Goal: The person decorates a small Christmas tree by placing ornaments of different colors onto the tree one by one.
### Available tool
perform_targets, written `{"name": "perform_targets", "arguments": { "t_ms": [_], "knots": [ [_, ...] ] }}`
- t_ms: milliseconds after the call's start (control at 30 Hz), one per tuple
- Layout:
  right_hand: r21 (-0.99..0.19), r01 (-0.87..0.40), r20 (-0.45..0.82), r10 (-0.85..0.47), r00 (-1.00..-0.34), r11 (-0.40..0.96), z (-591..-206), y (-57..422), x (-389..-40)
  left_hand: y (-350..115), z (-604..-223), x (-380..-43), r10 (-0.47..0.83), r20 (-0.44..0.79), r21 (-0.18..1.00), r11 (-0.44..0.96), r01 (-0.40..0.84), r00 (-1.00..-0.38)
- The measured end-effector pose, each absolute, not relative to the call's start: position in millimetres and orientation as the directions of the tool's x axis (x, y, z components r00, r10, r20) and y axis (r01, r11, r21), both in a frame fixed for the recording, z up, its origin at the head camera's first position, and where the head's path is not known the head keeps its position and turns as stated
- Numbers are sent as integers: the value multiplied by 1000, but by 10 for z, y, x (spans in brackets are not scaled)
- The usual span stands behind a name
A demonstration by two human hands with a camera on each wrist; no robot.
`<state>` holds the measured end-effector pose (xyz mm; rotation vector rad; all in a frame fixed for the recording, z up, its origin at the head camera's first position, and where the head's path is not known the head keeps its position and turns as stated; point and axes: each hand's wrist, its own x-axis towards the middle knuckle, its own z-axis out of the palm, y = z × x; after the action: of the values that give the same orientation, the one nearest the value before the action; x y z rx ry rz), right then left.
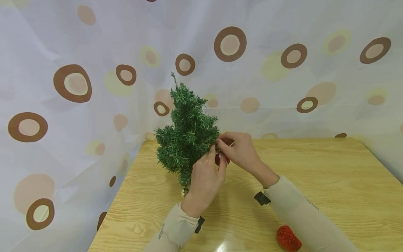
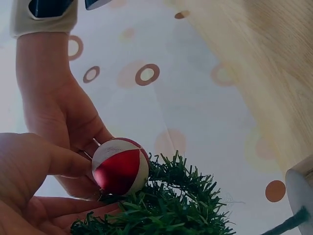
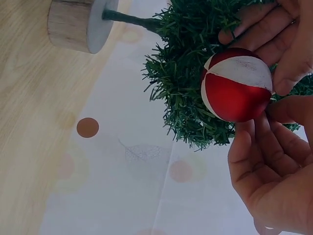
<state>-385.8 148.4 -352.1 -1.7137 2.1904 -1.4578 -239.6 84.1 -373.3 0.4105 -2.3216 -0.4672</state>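
A small green artificial Christmas tree (image 1: 187,134) stands on the wooden table, its round wood base (image 3: 71,24) showing in the right wrist view. At its right side, a red and white striped bauble (image 2: 120,169) sits against the branches, held between both hands. My left hand (image 1: 204,178) has its thumb on the bauble and its other fingers behind it, in among the branch tips. From the right, my right hand (image 1: 240,150) pinches at the top of the bauble with thumb and fingertips. The fingers partly cover the bauble in the head view.
On the near right of the table (image 1: 315,168) lies a red textured ornament (image 1: 288,238), close to the right sleeve. A shiny gold piece (image 1: 184,191) shows low at the trunk. Behind the table hangs a patterned white cloth (image 1: 201,35).
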Motion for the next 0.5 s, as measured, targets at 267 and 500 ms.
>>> {"name": "perform_targets", "arguments": {
  "t_ms": [267, 500],
  "knots": [
    [-641, -767, 491, -771, -405, -6, -3520, 1523, -3853, 846, -3744, -2395, -407, 607, 427, 892, -151, -683],
    [-595, -804, 494, -789, -365, -1, -3530, 1539, -3850, 846, -3759, -2408, -396, 626, 399, 903, -160, -672]
  ]
}}
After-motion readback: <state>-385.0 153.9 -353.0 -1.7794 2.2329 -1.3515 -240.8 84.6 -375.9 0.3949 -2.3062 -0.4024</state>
